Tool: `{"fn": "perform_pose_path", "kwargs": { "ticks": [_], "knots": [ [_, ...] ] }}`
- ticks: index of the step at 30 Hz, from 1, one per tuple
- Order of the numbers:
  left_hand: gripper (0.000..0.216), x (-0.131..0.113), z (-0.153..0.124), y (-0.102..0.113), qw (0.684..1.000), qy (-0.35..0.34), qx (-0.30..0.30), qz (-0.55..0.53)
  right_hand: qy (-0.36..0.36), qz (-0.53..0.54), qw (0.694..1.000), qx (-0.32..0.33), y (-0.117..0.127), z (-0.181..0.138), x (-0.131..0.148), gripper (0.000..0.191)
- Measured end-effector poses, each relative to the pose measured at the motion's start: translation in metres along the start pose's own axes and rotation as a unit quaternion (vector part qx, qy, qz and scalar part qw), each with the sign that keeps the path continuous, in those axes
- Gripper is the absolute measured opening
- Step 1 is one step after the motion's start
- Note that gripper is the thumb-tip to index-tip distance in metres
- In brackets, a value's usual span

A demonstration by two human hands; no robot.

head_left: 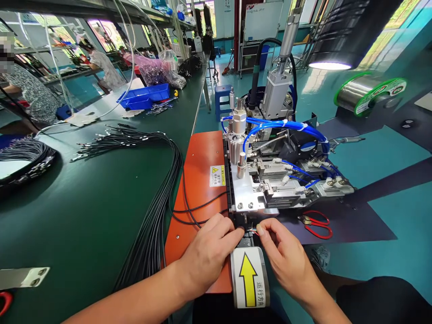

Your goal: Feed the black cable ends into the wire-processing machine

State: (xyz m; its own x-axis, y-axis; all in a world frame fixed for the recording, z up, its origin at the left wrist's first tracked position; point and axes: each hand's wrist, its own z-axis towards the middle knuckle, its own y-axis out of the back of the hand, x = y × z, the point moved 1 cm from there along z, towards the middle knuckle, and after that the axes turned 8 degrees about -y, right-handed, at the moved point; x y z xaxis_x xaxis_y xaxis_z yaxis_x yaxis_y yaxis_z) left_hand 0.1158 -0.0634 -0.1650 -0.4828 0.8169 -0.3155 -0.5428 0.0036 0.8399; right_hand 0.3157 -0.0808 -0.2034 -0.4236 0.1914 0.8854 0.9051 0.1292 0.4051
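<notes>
Two bare hands are being held at the front edge of a small machine (270, 175) on the green bench (84, 216). The left hand (209, 252) is being rested on the orange plate (199, 180), its fingers (232, 231) drawn together and pinched on the end of a thin black cable (199, 208) right at the machine's dark front slot. The right hand (286, 256) is being held just beside it, its fingers (261, 229) closed together on fine coloured wire ends (253, 231) between the two hands; how many strands are being gripped cannot be told. The cable is being led from the left fingers across the orange plate to a thick bundle of black cables (158, 211) that is being draped over the bench to the left. Directly below the hands, a curved white cover with a yellow arrow (249, 279) is being shown pointing toward the machine. Blue air hoses (280, 123) are being routed over the machine's metal blocks. Red-handled scissors (317, 223) are lying on a dark mat just to the right of the right hand, apart from it. A spool of silver wire (367, 92) is being carried on a holder at the upper right. Further back on the bench, a blue tray (145, 96) is standing, well apart from the hands. At the far left, another person in a patterned sleeve (30, 96) is being seen at the bench.
</notes>
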Motion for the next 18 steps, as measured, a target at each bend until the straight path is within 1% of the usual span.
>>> {"fn": "perform_pose_path", "kwargs": {
  "ticks": [3,11,14,16,18],
  "knots": [
    [0.026,-0.0005,0.0013,0.0019,1.0,-0.017,0.003,0.016,-0.002,-0.003,1.0,-0.002,0.0008,0.0002,0.0011,0.03],
    [0.027,-0.0004,0.0026,0.0063,0.997,-0.044,0.042,0.039,0.002,-0.008,1.0,-0.011,-0.0016,0.0004,-0.0002,0.032],
    [0.028,0.0001,0.0018,0.0066,0.997,-0.051,0.043,0.045,0.003,0.0,1.0,-0.01,-0.0025,0.0018,-0.0003,0.034],
    [0.03,0.0007,0.0008,0.0057,0.996,-0.057,0.039,0.049,-0.01,0.009,1.0,-0.01,-0.0025,0.0015,0.0007,0.036],
    [0.031,0.0016,-0.0004,0.0043,0.996,-0.06,0.035,0.052,-0.045,0.023,0.999,-0.018,-0.0016,-0.001,0.002,0.039]
  ]
}}
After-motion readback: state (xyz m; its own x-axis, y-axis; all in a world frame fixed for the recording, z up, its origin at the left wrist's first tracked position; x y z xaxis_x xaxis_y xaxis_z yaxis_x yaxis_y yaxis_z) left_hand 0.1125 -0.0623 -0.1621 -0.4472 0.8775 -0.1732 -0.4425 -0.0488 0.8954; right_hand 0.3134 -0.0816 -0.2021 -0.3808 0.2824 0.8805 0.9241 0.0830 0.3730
